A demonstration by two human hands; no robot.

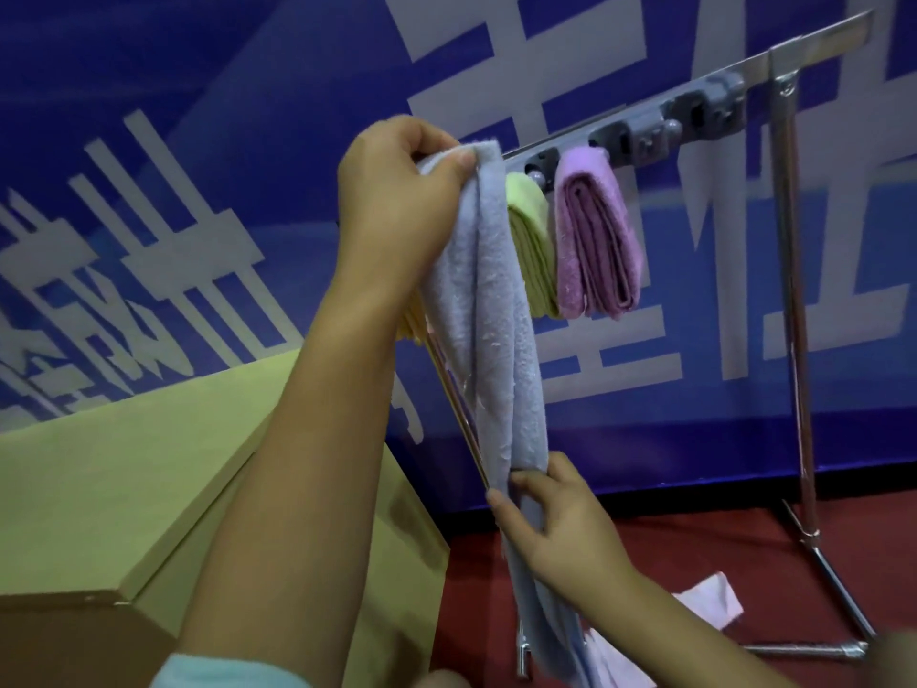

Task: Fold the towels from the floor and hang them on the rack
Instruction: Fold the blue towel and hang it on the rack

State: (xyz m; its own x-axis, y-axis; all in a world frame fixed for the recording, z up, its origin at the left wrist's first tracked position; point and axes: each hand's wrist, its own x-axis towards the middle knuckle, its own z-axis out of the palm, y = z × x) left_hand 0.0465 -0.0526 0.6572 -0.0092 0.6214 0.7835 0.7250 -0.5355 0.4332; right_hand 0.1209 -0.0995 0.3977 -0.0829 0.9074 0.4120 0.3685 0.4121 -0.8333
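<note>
two hands (397, 201) are on one pale blue towel (489, 350), and both are yours. your left hand, raised high, has its fingers and thumb curled round the towel's top end, bunching it right at the near end of the rack's (789, 270) top bar. your right hand (551, 518) is lower, to the right, pinching the same towel partway down between thumb and fingers, so the cloth runs in a long, loosely folded strip from one grip to the other. below your right hand the rest of the towel hangs on down toward the bottom edge of the view.

just right of the blue towel, a folded green towel (533, 250) hangs from the bar, and touching its right side hangs a folded purple towel (593, 235). a sliver of yellow cloth (413, 322) shows behind your left wrist; how it hangs is hidden. farther along the bar, up and to the right, sits a row of grey clips (689, 116) that hold nothing.

the rack is shiny metal, with an upright post at the far right and a foot on the red floor (645, 538). a thin slanted rod (459, 414) of the rack runs down just left of the blue towel. on the floor, near the rack's foot, lies a crumpled white towel (714, 603), partly hidden behind your right forearm.

at the left stands a pale green box (124, 489). behind everything is a blue wall (149, 67) with large white lettering.
</note>
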